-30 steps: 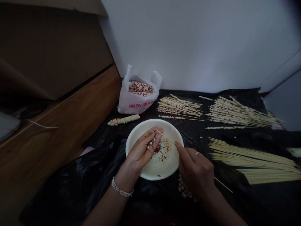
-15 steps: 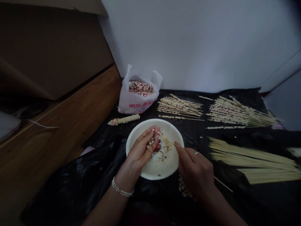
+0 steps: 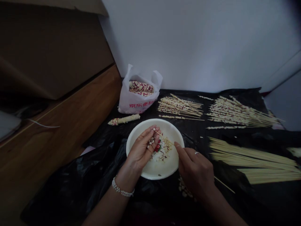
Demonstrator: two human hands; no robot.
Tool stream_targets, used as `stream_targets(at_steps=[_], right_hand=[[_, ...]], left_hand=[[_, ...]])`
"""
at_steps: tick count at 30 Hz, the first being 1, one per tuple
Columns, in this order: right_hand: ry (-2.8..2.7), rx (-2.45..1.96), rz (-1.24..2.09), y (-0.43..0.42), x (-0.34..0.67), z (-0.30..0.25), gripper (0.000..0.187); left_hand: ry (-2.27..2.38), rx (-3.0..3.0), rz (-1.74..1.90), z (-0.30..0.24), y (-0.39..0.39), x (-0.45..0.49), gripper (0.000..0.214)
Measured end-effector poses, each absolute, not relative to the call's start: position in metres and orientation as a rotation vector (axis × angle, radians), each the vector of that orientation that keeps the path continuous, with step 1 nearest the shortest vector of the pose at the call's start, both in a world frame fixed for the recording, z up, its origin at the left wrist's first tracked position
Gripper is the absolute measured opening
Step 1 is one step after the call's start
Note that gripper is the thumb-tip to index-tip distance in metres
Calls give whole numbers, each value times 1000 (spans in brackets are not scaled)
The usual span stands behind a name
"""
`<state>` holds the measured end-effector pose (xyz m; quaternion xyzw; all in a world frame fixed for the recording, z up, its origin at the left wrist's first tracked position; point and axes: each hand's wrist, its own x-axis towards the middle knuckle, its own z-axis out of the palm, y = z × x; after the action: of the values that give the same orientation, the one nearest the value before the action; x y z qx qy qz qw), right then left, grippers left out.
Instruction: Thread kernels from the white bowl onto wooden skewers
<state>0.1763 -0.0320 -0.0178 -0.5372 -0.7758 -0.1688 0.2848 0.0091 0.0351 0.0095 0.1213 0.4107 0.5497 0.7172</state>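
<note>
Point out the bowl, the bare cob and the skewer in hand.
bowl (image 3: 164, 172): head view, bare near rim.
bare cob (image 3: 124, 119): head view, middle of the cob.
skewer (image 3: 166, 139): head view, shaft between the two hands.

My counter (image 3: 70, 191), under black plastic sheeting (image 3: 235, 201), carries a white bowl (image 3: 162, 171), a corn bag (image 3: 138, 94), a cob (image 3: 124, 120), loaded skewers (image 3: 235, 113) and bare sticks (image 3: 254, 160).

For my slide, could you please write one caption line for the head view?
Left hand feeds corn kernels onto a bamboo skewer held by right hand, over a white bowl.
</note>
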Motion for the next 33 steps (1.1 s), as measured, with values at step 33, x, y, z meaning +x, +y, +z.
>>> stream_targets(at_steps=[33], right_hand=[[-2094, -1406, -446, -33, 176, -16, 33]], left_hand=[[983, 337, 1234, 5, 34, 9, 17]])
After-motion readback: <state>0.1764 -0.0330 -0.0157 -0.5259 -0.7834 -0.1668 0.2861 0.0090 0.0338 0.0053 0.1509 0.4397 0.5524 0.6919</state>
